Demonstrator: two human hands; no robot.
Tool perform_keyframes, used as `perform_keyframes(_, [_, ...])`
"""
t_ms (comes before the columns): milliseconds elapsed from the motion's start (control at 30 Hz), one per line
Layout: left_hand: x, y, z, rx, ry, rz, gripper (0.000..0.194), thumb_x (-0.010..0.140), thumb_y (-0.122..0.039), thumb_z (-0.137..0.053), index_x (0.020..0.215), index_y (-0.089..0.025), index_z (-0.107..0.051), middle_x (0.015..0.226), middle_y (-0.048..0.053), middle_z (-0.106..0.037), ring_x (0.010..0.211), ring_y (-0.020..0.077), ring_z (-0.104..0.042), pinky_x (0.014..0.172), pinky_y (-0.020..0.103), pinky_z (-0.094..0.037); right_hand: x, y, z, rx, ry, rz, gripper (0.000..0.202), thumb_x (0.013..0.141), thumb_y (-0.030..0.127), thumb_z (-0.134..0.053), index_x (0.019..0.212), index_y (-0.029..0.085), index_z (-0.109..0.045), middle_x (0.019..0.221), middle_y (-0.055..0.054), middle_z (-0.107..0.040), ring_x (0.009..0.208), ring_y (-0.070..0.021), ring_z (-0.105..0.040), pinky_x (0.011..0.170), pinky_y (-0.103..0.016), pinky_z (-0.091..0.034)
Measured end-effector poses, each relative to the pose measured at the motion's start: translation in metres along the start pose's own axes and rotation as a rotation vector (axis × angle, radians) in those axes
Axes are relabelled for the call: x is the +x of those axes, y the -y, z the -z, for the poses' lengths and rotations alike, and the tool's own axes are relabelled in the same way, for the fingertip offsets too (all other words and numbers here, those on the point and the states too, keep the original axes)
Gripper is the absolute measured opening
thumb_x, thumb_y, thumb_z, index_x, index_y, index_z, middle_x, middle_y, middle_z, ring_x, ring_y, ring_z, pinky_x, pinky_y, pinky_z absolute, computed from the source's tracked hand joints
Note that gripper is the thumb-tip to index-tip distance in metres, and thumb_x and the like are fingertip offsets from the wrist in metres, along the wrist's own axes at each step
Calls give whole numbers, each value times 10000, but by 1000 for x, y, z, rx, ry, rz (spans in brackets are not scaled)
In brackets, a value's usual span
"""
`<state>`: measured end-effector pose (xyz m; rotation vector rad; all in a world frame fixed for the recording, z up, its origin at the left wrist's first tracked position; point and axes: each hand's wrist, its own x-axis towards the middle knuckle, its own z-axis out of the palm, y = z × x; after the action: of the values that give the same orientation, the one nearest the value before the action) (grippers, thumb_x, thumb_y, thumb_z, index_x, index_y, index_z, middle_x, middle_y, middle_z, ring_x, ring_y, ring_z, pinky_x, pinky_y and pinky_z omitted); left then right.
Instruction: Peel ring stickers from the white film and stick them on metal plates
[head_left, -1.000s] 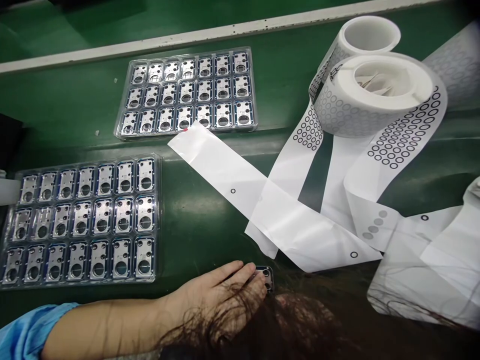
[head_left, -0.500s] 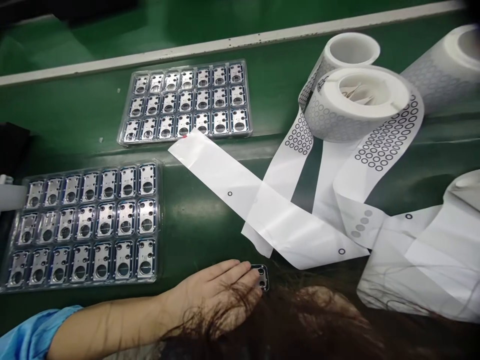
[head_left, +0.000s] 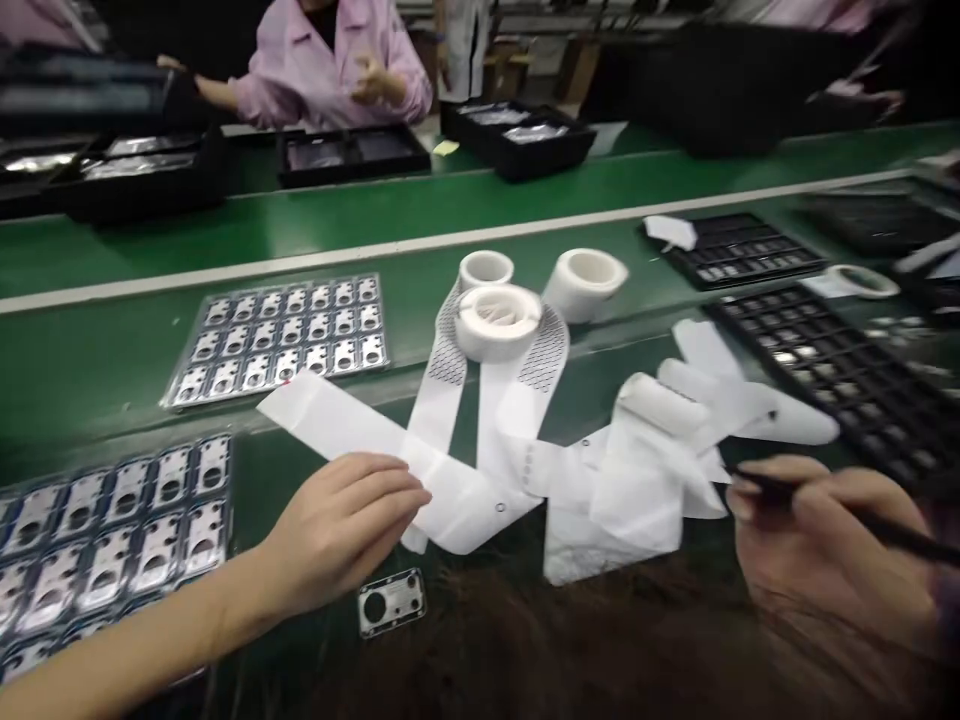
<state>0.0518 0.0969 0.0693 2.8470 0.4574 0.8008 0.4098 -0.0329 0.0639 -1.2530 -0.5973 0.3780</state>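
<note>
Glossy white liner strip (head_left: 352, 432) under left hand (head_left: 341, 525).

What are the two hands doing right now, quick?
Left hand: open, holding nothing, fingertips on the white liner strip, just above the metal plate.
Right hand: closed around a thin dark tool.

Your own hair blurs the bottom of the view and veils the lower part of your right hand (head_left: 825, 560), so you cannot tell how firmly its fingers close on the thin dark tool (head_left: 847, 510), whose far end runs off the right edge. The near tray of metal plates (head_left: 112, 540) is cut off at the left edge, and your left hand (head_left: 341, 530) hides part of the white backing strip (head_left: 337, 425). The dark trays (head_left: 840, 360) at the right are too blurred to tell their contents.
</note>
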Motion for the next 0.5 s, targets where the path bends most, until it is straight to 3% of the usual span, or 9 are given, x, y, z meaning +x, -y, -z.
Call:
perform_keyframes(67, [48,7,-11,-47,-3,-53,179,1014,-121,-556,1107,-154,-705,1027,74,-792,959,229,-725,850,354,-585,35,1,7,95,-148,14,252,453,199,-888,564,227,-663,669,-31,-695,585,-158,-638,496,-237,-536])
perform_keyframes(133, [100,10,-32,-161,39,-43,189,1029,-162,-546,1030,-162,-736,974,62,-800,879,223,-733,796,356,-591,67,-8,13,187,-233,-19,213,423,183,-834,565,201,-675,642,-30,-709,569,-158,-664,497,-209,-553])
perform_keyframes(300, [221,-1,-120,-229,116,-5,162,1013,-181,-601,1025,-184,-763,1041,54,-808,973,224,-740,887,350,-586,109,-48,27,236,-223,-28,277,470,216,-885,644,154,-678,674,-47,-731,552,-144,-673,518,-190,-576])
perform_keyframes(400, [269,-17,-170,-254,160,17,131,999,-182,-638,1061,-154,-749,1120,80,-786,1093,241,-711,989,405,-566,115,-69,32,248,-204,-23,290,494,246,-902,648,147,-677,664,-47,-723,562,-143,-668,529,-197,-576])
perform_keyframes(500, [289,-27,-202,-286,195,44,189,976,-253,-706,1127,-140,-716,1186,94,-749,1187,252,-674,1060,474,-536,116,-84,36,238,-201,-18,289,521,278,-910,647,150,-683,651,-42,-714,564,-150,-660,520,-211,-563])
